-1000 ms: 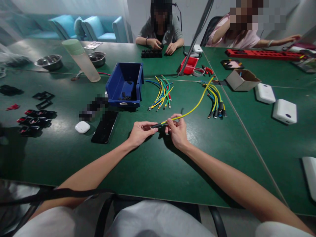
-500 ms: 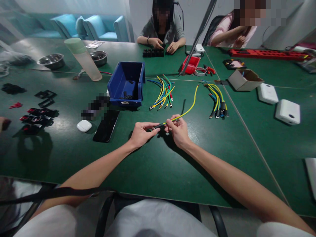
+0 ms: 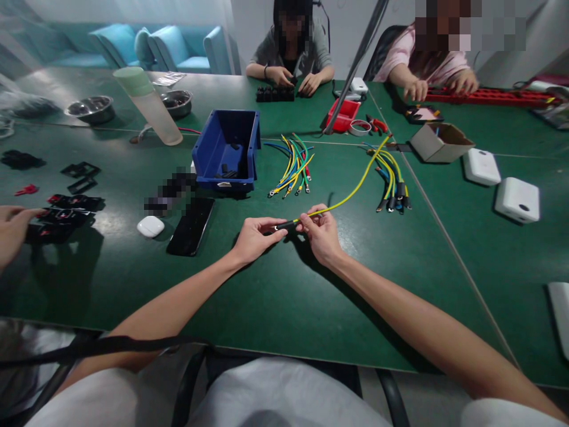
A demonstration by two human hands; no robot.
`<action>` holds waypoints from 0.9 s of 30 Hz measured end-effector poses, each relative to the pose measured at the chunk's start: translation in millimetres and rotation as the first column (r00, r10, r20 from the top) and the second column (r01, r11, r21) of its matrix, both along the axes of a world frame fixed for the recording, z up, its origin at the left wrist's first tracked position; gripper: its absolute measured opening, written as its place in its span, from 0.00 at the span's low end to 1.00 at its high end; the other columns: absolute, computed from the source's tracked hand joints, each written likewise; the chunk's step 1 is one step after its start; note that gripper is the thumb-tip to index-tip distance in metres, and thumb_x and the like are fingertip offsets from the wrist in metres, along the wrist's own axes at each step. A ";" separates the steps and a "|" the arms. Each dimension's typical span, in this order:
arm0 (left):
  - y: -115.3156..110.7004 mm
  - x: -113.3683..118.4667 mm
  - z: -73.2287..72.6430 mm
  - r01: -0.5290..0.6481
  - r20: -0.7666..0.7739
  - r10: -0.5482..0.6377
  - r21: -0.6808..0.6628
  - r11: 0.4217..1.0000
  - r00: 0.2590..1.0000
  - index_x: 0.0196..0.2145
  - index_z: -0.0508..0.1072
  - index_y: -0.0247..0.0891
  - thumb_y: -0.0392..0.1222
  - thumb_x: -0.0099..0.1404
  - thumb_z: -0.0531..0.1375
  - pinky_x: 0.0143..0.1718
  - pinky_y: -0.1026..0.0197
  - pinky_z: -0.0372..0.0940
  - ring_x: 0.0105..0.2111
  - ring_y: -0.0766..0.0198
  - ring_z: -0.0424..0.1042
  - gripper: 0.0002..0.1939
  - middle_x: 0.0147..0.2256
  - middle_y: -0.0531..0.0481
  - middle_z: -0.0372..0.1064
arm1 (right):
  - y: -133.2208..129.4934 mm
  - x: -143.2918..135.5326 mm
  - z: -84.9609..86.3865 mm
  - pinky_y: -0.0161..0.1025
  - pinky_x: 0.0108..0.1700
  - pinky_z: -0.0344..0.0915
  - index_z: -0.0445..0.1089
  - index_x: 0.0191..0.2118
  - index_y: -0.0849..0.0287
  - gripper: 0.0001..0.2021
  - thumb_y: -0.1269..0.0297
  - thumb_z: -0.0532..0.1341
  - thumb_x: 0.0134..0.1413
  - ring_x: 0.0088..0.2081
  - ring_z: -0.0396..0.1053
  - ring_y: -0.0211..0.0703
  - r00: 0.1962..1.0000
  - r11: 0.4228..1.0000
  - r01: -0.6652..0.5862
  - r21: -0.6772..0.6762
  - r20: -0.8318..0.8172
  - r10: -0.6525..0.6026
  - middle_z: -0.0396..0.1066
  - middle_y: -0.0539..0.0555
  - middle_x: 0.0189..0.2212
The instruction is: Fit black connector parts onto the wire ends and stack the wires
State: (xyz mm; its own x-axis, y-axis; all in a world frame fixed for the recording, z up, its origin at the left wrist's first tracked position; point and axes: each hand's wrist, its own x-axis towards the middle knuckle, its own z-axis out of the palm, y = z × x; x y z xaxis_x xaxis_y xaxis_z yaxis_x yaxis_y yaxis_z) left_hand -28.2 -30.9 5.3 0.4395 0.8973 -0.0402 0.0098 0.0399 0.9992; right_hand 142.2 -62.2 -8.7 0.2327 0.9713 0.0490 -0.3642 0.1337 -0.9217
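Observation:
My left hand [image 3: 255,238] pinches the black sleeve [image 3: 285,226] at the near end of a yellow-green wire [image 3: 355,191]. Beside it, my right hand [image 3: 323,236] grips the same wire just past the sleeve. From there the wire curves up and right, its far end over a sleeved wire bundle [image 3: 391,178]. Another bundle of wires [image 3: 293,166], with ring terminals, lies beyond my hands. A blue bin [image 3: 226,151] with small black pieces inside stands to its left.
A black phone [image 3: 191,227] and a white case [image 3: 150,226] lie left of my hands. A co-worker's hand [image 3: 13,231] touches black parts at far left. Two people sit across the table. A bottle [image 3: 155,112], an open carton [image 3: 440,144] and white boxes [image 3: 517,200] stand around.
The wire's far end has swung right, over the sleeved bundle. A co-worker's hand has come further in at the left. The person at upper right has lowered both hands to the table.

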 end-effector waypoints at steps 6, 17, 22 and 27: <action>1.0 0.1 0.2 0.025 0.017 -0.025 -0.019 1.000 1.000 0.42 0.78 0.32 0.44 0.50 0.69 0.35 0.60 0.69 0.30 0.61 0.74 0.21 0.33 0.44 0.76 | -0.1 0.1 2.2 0.30 0.27 0.67 0.60 0.33 0.54 0.18 0.58 0.71 0.45 0.23 0.69 0.34 0.999 1.000 0.005 -0.019 -0.032 -0.006 0.67 0.43 0.23; -1.4 0.8 1.9 -0.005 -0.024 0.006 0.022 1.000 1.000 0.41 0.79 0.33 0.44 0.51 0.69 0.36 0.59 0.69 0.30 0.61 0.74 0.20 0.33 0.43 0.77 | 0.1 0.7 0.3 0.30 0.28 0.67 0.60 0.34 0.54 0.17 0.60 0.70 0.45 0.24 0.69 0.33 1.000 1.000 -0.010 -0.015 -0.030 0.010 0.68 0.43 0.24; -0.7 0.5 0.5 0.001 -0.031 0.001 0.045 0.999 1.000 0.41 0.79 0.33 0.43 0.52 0.68 0.38 0.58 0.69 0.32 0.60 0.75 0.19 0.35 0.43 0.77 | 0.0 0.7 -1.0 0.30 0.28 0.66 0.60 0.34 0.54 0.16 0.61 0.69 0.47 0.24 0.69 0.34 1.000 1.000 -0.014 -0.006 -0.007 0.014 0.68 0.44 0.24; 0.3 -0.3 -1.9 0.020 -0.042 -0.018 0.053 0.998 0.999 0.42 0.78 0.32 0.43 0.53 0.68 0.40 0.58 0.69 0.34 0.59 0.75 0.19 0.36 0.42 0.76 | 0.0 0.4 -1.1 0.29 0.28 0.65 0.61 0.34 0.55 0.15 0.62 0.69 0.48 0.24 0.69 0.33 1.000 1.000 -0.011 0.004 -0.007 0.011 0.68 0.44 0.24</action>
